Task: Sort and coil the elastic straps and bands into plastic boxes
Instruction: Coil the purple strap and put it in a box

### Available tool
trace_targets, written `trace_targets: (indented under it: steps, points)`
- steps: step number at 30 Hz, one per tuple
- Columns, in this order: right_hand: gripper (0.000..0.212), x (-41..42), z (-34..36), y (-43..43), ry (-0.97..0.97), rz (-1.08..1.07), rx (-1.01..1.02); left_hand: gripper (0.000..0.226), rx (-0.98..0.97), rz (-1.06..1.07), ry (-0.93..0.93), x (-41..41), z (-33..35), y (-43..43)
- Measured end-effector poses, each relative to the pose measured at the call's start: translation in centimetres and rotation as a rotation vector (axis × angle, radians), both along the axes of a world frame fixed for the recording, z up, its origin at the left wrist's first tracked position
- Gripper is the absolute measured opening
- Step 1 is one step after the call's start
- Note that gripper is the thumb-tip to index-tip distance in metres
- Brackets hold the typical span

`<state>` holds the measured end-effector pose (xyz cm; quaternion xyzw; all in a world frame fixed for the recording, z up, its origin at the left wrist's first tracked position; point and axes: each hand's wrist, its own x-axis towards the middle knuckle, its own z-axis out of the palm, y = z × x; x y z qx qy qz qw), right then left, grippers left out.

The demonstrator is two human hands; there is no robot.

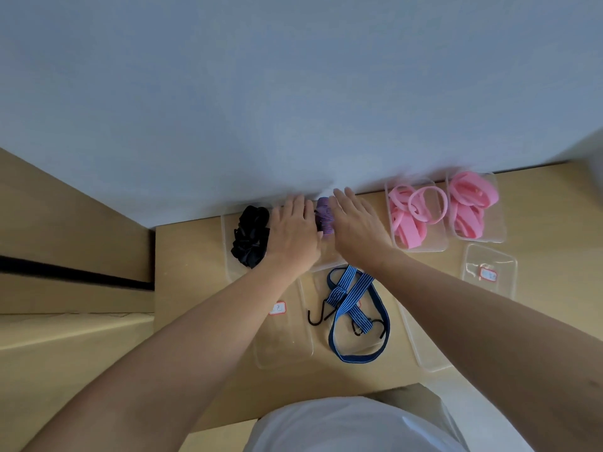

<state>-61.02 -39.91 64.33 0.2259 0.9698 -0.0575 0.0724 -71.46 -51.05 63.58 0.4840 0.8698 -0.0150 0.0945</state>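
Both hands lie flat over a clear plastic box [326, 264] at the back of the table, against the wall. My left hand [295, 228] and my right hand [355, 223] have straight fingers on either side of a purple band bundle [324, 216] that shows between them. Black scrunchies [251, 238] fill the clear box to the left. Two clear boxes to the right hold pink bands [411, 216] and wider pink bands [471, 197]. A blue striped elastic strap [354, 308] with black hooks lies loose over a clear box near me.
A clear lid or box with a red-edged label [277, 308] lies front left, another labelled one [488, 274] at the right, and a third clear box [424, 347] under my right forearm. The table [195, 288] ends at a grey wall behind and a drop on the left.
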Motion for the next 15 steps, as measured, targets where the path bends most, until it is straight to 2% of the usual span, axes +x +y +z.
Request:
trace_targets:
  steps: [6,15]
  points:
    - [0.061,1.8,0.9,1.2,-0.118,0.006,0.042,0.076,-0.089,-0.007,-0.046,2.2,1.5,-0.6]
    - [0.059,7.4,3.3,1.5,-0.075,0.158,0.034,0.074,-0.106,0.143,-0.034,9.3,4.5,-3.2]
